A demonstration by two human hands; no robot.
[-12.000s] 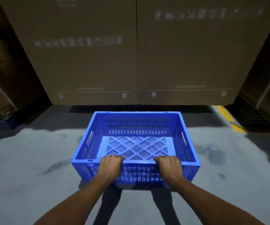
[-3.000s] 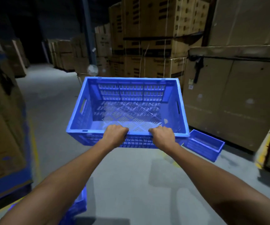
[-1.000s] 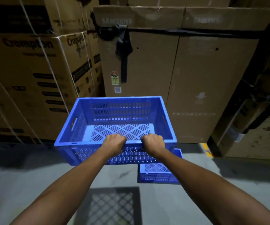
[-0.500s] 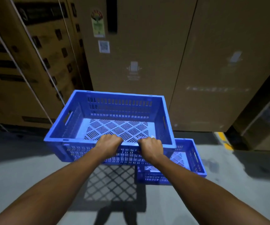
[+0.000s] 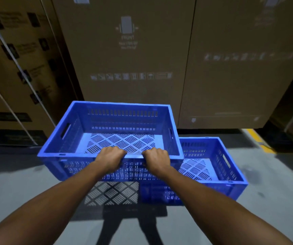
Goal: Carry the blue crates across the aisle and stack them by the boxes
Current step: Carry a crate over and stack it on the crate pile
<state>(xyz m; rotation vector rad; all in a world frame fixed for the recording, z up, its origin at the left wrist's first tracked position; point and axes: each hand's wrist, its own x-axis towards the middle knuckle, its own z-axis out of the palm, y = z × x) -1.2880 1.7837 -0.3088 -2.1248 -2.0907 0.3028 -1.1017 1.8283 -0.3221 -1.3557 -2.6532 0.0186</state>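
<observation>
Both arms reach straight out, side by side. The left grip (image 5: 111,160) curls tight over the near rim of the blue crate (image 5: 124,119), knuckles up. The right grip (image 5: 157,160) clasps the same rim just beside it. The crate hangs above the floor (image 5: 18,183), partly over a second blue crate (image 5: 230,182) set by the tall boxes (image 5: 133,59).

Dim warehouse aisle, grey concrete floor (image 5: 18,183), yellow floor line (image 5: 256,137), tall cardboard boxes (image 5: 133,59).
</observation>
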